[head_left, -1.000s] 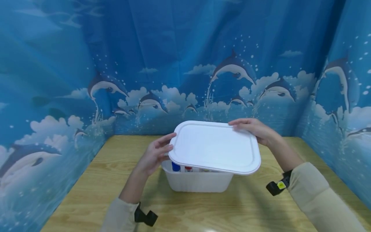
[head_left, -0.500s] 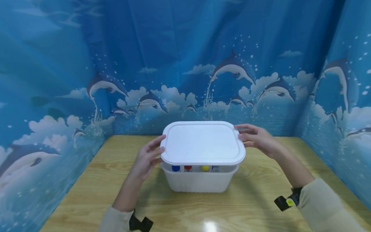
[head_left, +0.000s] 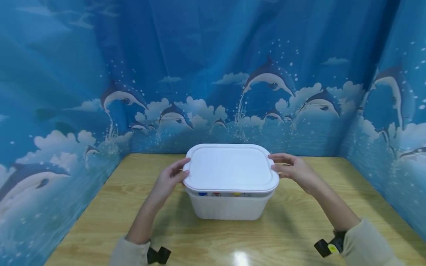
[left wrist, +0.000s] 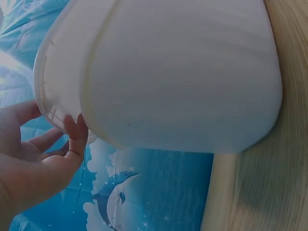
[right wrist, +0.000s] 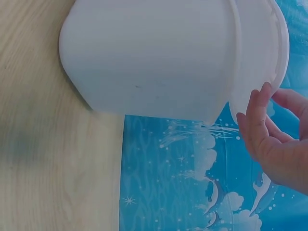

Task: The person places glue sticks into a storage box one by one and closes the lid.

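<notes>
A white plastic lid (head_left: 231, 168) is held over a white storage box (head_left: 229, 208), its front edge a little above the rim. At the lid's left end, my left hand (head_left: 166, 181) pinches the edge between thumb and fingers. My right hand (head_left: 297, 173) grips the opposite end the same way. Through the narrow front gap show a blue top (head_left: 202, 194), a red top (head_left: 216, 194) and a yellow top (head_left: 236, 194); what they belong to is hidden. Both wrist views show the lid's underside (left wrist: 65, 62) apart from the box wall (right wrist: 149, 62).
The box stands on a wood-grain table (head_left: 133, 207). A blue curtain (head_left: 206, 74) printed with dolphins and clouds hangs behind the table and along both sides.
The lid was tilted and off to the right of the box. Both hands have brought it left, levelled it over the box and lowered it, narrowing the front gap.
</notes>
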Demonstrator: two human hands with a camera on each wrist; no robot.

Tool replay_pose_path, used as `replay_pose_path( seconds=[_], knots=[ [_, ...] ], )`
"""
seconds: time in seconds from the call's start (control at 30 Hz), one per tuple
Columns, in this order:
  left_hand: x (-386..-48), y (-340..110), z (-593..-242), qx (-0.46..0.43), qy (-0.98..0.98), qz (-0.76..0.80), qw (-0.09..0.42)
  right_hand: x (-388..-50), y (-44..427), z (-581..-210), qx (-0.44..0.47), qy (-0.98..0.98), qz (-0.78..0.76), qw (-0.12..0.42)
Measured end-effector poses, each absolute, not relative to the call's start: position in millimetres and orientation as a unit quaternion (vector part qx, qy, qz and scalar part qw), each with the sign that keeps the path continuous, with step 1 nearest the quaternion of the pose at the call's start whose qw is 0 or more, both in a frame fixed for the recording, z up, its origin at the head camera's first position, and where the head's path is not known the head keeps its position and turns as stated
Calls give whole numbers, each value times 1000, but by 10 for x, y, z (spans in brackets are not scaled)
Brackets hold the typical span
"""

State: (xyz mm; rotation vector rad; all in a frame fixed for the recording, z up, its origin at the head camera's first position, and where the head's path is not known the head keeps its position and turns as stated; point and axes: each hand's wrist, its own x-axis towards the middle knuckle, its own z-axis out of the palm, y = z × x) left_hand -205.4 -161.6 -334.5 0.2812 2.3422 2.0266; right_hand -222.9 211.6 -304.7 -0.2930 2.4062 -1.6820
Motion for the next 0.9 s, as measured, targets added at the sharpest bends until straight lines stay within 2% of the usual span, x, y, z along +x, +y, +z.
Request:
replay_pose_path(
  seconds=[0.3, 0.63, 0.9],
  knots=[
    [-2047, -1625, -3470, 123, 823, 554, -34, -2197, 2073, -3145, -83, 810, -574, 86],
    [-1982, -1522, -3614, 116, 851, 510, -55, -2191, 2019, -3195, -74, 810, -576, 81],
    [-1959, -1477, -3687, 114, 859, 498, -40, -2204, 2004, -3199, -67, 813, -573, 80]
  ],
)
